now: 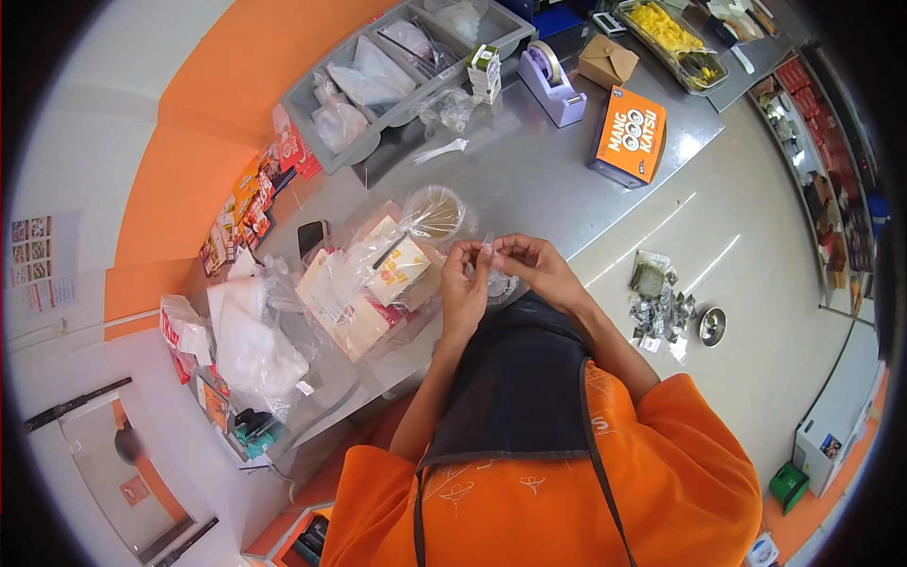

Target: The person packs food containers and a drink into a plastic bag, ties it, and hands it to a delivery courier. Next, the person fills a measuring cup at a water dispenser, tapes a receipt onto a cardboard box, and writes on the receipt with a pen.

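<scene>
Left hand (pixel 462 288) and right hand (pixel 539 269) are meeting beside the near edge of the metal table (pixel 529 180), the thumbs and fingers of both pinching narrowly on a wisp of clear plastic (pixel 502 286). That plastic is hanging between and just below the hands, close to the dark apron (pixel 520 397); what it may be holding is too shiny and small to tell. An orange shirt (pixel 661 454) is showing around the apron, bearing fine pale line drawings and, by one strap, a letter "S".

Near the left hand, a clear bag (pixel 361 253) is covering several cream boxes (pixel 399 272) — their coloured lettering is bending under the plastic and cannot be read with certainty. A round tub (pixel 435 212) in clear plastic is sitting just beyond them, and a phone (pixel 313 237) is lying to their left.

Farther across the table, an orange box (pixel 629 135) is reading "MANG KATSU" in white, three round emblems sitting between the two words. Behind it a brown carton (pixel 607 62) is standing, with a purple tape dispenser (pixel 557 94) to the left. A small green-and-white carton (pixel 486 74) is carrying print too tiny to read — likewise the wall notice (pixel 32 251).
</scene>
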Demonstrator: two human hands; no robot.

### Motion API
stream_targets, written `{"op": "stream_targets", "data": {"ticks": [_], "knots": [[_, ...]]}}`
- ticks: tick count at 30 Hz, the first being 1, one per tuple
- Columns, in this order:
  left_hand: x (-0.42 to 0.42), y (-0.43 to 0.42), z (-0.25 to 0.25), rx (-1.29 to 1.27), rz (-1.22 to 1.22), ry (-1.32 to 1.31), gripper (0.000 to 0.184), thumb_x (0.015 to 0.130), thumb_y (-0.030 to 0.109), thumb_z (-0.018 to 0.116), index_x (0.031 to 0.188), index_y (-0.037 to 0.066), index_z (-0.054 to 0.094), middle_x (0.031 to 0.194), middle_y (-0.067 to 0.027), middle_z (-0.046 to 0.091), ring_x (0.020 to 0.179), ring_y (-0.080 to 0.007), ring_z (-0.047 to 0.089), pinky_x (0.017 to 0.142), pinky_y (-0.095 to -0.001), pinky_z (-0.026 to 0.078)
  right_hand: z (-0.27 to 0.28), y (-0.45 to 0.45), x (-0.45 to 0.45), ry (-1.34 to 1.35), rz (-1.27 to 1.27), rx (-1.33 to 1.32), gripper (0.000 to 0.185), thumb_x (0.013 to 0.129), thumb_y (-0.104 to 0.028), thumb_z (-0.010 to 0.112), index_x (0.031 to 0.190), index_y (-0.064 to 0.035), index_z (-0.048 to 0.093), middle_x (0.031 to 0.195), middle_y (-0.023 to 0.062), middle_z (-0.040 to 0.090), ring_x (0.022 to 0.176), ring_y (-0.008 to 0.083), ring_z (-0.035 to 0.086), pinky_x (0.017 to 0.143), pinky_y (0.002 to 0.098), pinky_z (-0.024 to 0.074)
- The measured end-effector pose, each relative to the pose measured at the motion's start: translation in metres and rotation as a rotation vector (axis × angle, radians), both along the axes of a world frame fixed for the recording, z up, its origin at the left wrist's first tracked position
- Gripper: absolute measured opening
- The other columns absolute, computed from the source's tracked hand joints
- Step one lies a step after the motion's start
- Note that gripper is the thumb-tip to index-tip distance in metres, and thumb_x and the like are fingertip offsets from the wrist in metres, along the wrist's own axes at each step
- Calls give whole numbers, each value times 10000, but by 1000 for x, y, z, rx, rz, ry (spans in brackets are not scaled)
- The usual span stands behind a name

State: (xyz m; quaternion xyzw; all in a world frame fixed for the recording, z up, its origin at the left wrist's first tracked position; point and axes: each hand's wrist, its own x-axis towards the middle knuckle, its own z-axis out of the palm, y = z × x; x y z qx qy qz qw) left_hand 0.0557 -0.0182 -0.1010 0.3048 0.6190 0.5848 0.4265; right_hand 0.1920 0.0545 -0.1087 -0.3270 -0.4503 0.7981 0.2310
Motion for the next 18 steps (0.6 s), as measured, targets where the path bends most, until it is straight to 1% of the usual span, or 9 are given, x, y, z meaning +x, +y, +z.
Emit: {"op": "stream_targets", "data": {"ticks": [2,5,8,11,14,18], "knots": [[1,0,1,-4,-1,0,132,994,125,610,1009,-5,589,870,-25,609,829,-72,541,749,-238,447,5,-2,-1,-99,20,87,212,977,-138,637,1138,-2,668,977,0,659,879,78,546,796,249,451],[1,-1,-1,-4,3,22,146,996,132,609,1008,-13,612,871,-29,624,828,-73,544,754,-238,451,2,1,-1,-174,40,124,207,973,-165,633,1090,0,677,869,-22,625,834,70,540,759,236,438],[-2,-1,4,-23,-35,76,175,1005,151,596,1007,-20,633,852,-33,633,804,-82,555,750,-246,460,-3,-3,-2,-59,5,83,186,974,-170,630,1049,-5,673,875,-22,616,804,68,514,731,239,423],[-3,-1,8,-49,-81,132,199,1016,167,577,1003,-22,637,826,-36,630,784,-90,562,742,-255,466,-8,-6,-3,90,-57,-186,168,976,-168,626,1023,-12,666,915,-13,628,795,70,513,729,240,417],[-3,-1,10,-20,-92,190,207,1025,177,565,992,-18,622,816,-36,624,780,-93,564,733,-257,465,-6,-5,-2,197,-96,-311,161,967,-150,636,1054,-18,664,976,4,645,858,75,546,780,242,429],[-4,-3,4,0,-54,182,196,1027,178,563,979,-7,601,835,-33,620,783,-88,555,722,-241,453,14,-11,-7,-16,-121,2,153,936,-121,676,1030,-2,689,951,26,684,878,97,601,787,264,463]]}}
